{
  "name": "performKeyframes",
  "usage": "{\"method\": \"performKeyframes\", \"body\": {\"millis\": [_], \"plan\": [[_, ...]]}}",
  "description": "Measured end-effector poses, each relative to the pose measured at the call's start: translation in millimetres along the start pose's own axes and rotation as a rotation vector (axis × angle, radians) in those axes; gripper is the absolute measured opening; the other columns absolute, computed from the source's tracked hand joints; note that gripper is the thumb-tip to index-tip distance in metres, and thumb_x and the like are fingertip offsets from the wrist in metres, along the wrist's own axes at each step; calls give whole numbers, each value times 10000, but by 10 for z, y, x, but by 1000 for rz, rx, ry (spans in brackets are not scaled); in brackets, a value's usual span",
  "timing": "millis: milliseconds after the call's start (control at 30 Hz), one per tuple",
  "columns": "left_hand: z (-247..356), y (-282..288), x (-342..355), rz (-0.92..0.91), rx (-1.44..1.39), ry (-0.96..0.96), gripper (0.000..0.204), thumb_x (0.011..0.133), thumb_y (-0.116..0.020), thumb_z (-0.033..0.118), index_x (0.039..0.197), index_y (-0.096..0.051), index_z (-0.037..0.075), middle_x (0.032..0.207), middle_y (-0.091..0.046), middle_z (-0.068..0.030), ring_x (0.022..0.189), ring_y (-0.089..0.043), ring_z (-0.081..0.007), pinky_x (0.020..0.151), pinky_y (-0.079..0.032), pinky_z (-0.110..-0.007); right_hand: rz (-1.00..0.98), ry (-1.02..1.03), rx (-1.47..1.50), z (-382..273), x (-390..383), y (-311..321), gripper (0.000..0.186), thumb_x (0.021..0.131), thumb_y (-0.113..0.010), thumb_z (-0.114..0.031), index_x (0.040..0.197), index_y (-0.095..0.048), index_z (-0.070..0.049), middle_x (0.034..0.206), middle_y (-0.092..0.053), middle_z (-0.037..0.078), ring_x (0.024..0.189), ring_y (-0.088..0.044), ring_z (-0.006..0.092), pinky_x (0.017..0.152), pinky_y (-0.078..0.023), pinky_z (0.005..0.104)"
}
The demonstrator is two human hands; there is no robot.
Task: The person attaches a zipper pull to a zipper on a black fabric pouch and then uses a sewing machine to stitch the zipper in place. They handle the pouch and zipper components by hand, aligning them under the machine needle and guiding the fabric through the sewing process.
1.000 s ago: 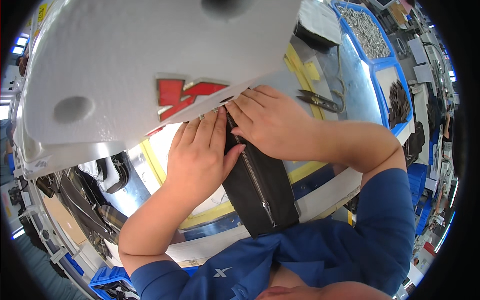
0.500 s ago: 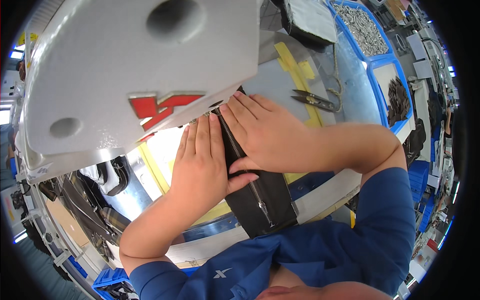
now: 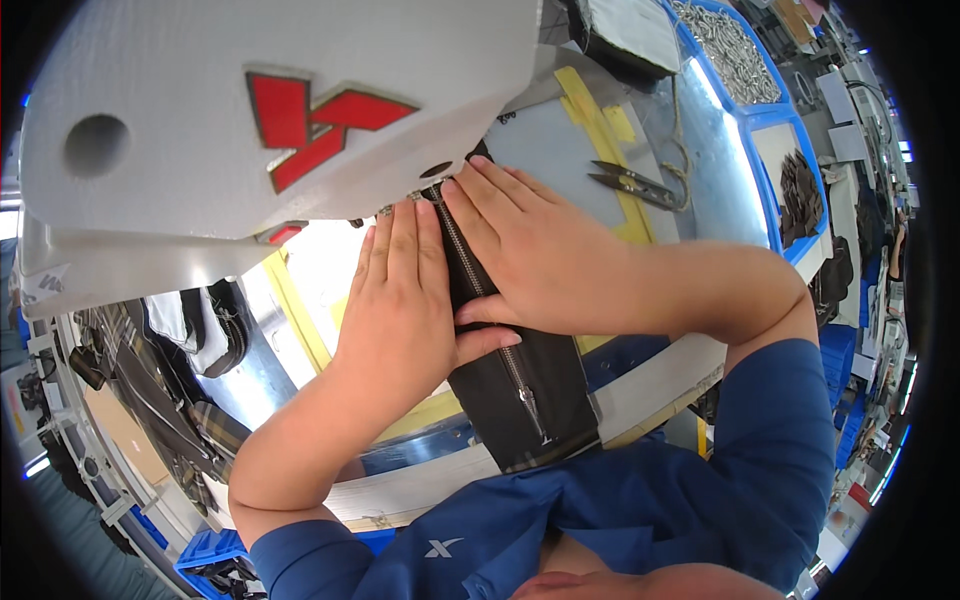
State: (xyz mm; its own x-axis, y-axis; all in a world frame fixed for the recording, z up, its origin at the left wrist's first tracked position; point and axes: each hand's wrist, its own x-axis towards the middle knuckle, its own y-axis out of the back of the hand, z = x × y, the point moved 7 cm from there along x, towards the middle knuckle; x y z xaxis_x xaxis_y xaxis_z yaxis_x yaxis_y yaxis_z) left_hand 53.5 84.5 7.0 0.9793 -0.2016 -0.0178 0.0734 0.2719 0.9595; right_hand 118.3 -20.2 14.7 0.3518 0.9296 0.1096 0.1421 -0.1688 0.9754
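Observation:
A black fabric piece [image 3: 560, 390] with a metal zipper [image 3: 462, 250] running lengthwise lies under both my hands, its far end beneath the white sewing machine head [image 3: 190, 200]. The zipper's slider [image 3: 527, 396] sits toward the near end, close to my body. My left hand [image 3: 402, 290] lies flat along the zipper's left side, fingers stretched toward the needle area. Flat on the right side rests my right hand [image 3: 535, 250], its fingertips beside the machine head. Both thumbs point inward, over or next to the zipper. The machine head hides the needle.
Thread snips [image 3: 632, 185] and a cord [image 3: 683, 130] lie on the right beside yellow tape [image 3: 600, 140]. Blue trays hold metal zipper pulls [image 3: 728, 50] and dark pieces [image 3: 798, 200]. Plaid and dark fabric parts [image 3: 150, 380] lie at the left.
The view has shifted, so the machine head appears higher in the picture. My hands stay flat on the fabric in nearly the same pose; the zipper slider appears slightly farther up.

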Motion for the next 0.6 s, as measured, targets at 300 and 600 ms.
{"method": "performKeyframes", "body": {"millis": [300,600], "plan": [[-34,132,43,138,-8,-25,1321,575,-900,661,1468,-415,-183,1455,-523,-326,1375,-512,-471,1170,-407,-524,61,22,-20,60,48,111,974,823,-746,-602,1423,-525,133,1405,-574,253,1337,-539,369,1112,-425,488],[-50,159,93,166,-47,-40,1286,542,-923,609,1441,-452,-181,1391,-559,-303,1307,-551,-441,1140,-434,-511,52,33,-11,76,87,124,943,793,-763,-584,1388,-564,119,1365,-597,219,1298,-552,330,1077,-437,463]]}}
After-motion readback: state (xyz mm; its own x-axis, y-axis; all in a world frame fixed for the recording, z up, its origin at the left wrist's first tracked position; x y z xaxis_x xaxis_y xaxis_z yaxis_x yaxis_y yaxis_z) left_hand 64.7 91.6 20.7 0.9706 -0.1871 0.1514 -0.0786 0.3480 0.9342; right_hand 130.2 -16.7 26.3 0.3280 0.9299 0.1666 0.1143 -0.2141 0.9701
